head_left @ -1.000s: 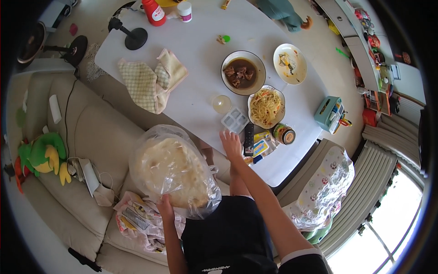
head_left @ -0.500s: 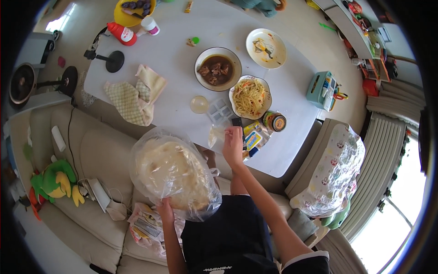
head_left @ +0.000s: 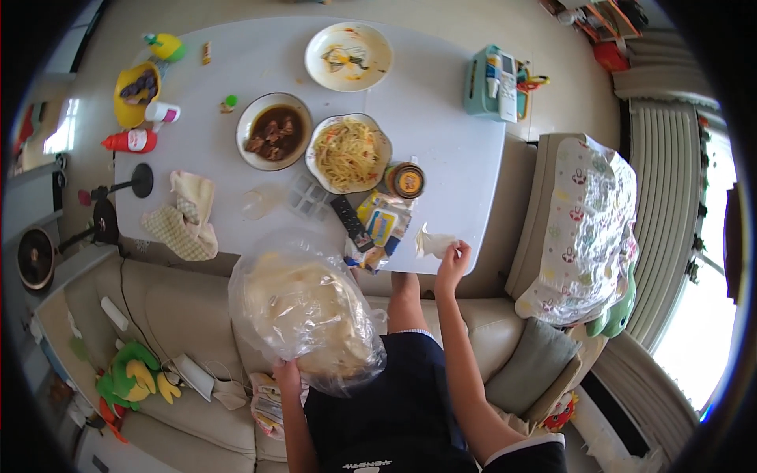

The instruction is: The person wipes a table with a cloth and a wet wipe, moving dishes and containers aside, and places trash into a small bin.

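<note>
My left hand [head_left: 289, 376] grips the lower edge of a clear plastic bag [head_left: 369, 351] with a large, round, pale flatbread [head_left: 296, 303] inside. The bag is held above the sofa, at the table's near edge. Over the table's near right corner my right hand [head_left: 453, 266] pinches a crumpled white tissue [head_left: 432, 243], which reaches out to the left of the fingers. Left of the tissue lie a yellow and blue wipes packet [head_left: 383, 226] and a black remote control [head_left: 352, 223].
On the white table [head_left: 225, 47] stand a bowl of meat in broth [head_left: 274, 132], shredded noodle-like food [head_left: 347, 154] in a dish, a stained plate [head_left: 348, 57], a lidded jar [head_left: 405, 180] and a teal organizer box [head_left: 482, 93]. A checked cloth [head_left: 185, 217] hangs over the edge. A beige sofa [head_left: 177, 292] runs alongside.
My right hand has moved right with the tissue, from beside the wipes packet to the table's near right corner. My view has shifted right. The left hand still holds the bag.
</note>
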### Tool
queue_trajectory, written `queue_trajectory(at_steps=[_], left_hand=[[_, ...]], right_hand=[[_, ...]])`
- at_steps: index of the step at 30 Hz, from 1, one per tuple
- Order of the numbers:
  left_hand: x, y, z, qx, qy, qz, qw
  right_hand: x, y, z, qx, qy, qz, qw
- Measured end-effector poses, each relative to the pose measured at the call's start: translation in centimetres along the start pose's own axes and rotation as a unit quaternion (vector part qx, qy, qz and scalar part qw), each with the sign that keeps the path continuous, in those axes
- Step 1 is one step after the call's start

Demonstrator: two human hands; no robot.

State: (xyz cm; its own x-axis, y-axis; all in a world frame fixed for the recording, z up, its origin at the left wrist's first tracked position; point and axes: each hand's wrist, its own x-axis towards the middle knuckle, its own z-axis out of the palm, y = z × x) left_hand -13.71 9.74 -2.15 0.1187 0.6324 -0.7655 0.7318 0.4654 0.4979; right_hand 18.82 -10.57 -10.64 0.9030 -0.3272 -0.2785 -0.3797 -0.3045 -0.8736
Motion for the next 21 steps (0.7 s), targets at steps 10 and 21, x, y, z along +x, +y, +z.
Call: queue_trajectory(at_steps=[10, 21], left_hand=[[-2.8, 5.8, 6.7, 0.001, 0.007, -0.022, 1.0], [-3.1, 8.4, 9.8, 0.043, 0.001, 0.047, 0.998]], right_hand=[[1.0, 6.1, 1.0, -0.463, -0.196, -0.27, 0.821], [2.7, 9.5, 3.9, -0.195, -0.208, -0.112, 0.952]])
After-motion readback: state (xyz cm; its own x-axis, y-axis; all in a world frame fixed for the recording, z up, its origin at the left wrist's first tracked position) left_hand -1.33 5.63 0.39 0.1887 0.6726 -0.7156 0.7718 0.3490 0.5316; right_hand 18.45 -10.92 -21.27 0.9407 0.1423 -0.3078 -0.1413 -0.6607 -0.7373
